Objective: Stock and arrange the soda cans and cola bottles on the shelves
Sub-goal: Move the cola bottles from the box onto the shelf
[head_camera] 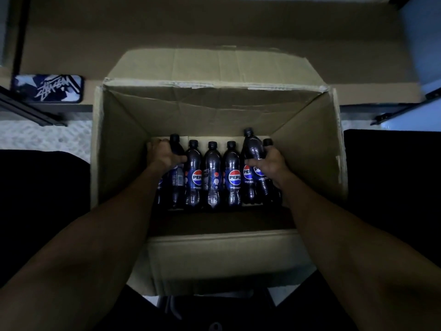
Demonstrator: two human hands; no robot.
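Observation:
Several dark cola bottles with black caps lie side by side at the bottom of an open cardboard box (124, 130). My left hand (163, 154) grips the leftmost cola bottle (177, 177) around its upper part. My right hand (268, 162) grips another cola bottle (254, 146) at the right end, and this one sits raised above its neighbours. Between the two hands lie three bottles (212, 170) with blue labels facing up. Part of the row is hidden under my hands.
The box stands on the floor between dark surfaces left (35, 199) and right (393, 175). A patterned phone case (47, 88) lies on a low shelf board at the upper left. A brown shelf board (214, 25) spans the back. Black shelf frame bars (31, 111) run at both sides.

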